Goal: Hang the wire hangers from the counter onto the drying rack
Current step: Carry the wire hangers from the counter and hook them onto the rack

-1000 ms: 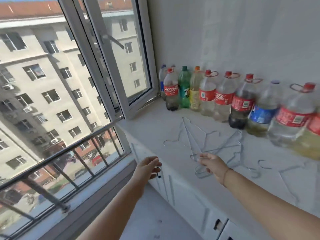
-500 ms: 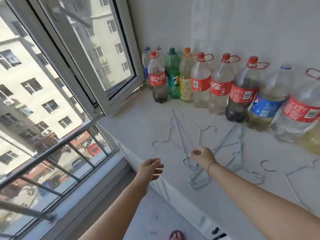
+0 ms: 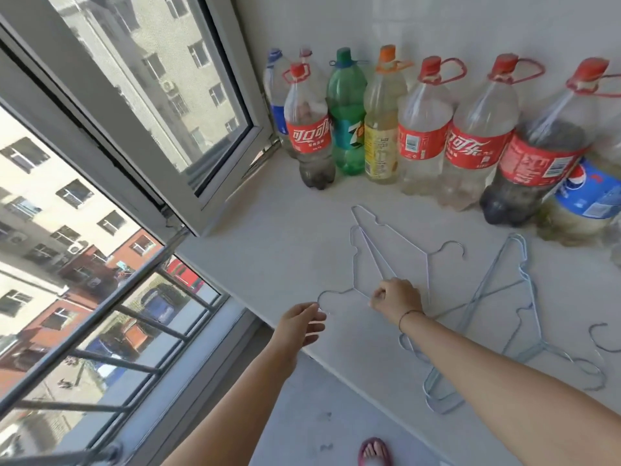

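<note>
Just starting: right hand (image 3: 396, 299) pinches a wire hanger (image 3: 354, 260) on desk (image 3: 268, 264), left hand (image 3: 299, 326) loose & empty beside it; other hangers (image 3: 497, 290) rightward untouched, no rack visible.

Two hands (image 3: 396, 297), at least nine bottles (image 3: 346, 112), at least four wire hangers (image 3: 427, 270).
</note>
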Demonstrator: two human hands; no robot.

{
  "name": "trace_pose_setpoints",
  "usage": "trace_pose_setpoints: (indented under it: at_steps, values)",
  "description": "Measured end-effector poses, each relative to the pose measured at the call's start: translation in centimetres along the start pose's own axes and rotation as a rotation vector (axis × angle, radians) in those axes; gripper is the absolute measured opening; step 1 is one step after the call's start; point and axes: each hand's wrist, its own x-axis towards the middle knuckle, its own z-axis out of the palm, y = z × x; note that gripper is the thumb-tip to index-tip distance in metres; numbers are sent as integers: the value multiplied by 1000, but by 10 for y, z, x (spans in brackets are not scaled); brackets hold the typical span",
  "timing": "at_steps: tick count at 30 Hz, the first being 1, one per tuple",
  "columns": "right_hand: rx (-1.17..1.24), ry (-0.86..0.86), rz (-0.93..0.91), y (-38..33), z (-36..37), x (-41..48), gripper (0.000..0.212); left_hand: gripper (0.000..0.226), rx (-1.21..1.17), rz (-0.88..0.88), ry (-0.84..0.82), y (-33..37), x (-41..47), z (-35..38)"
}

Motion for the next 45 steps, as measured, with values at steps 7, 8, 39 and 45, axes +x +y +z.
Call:
trace_pose_setpoints:
  at_steps: [7, 8, 39, 45]
  values:
    - [-48, 35, -22, -1, 8, 6, 4, 16, 83, 20, -30, 20, 31, -6]
    - [3, 35, -20, -1, 5, 6, 3, 17, 110, 52, -33, 25, 33, -5]
    - [830, 81, 511, 76, -51, 23, 21, 11, 270, 217, -86, 78, 28, 18]
    - [839, 32, 529, 56, -47, 30, 28, 11, 141, 184, 6, 65, 30, 28]
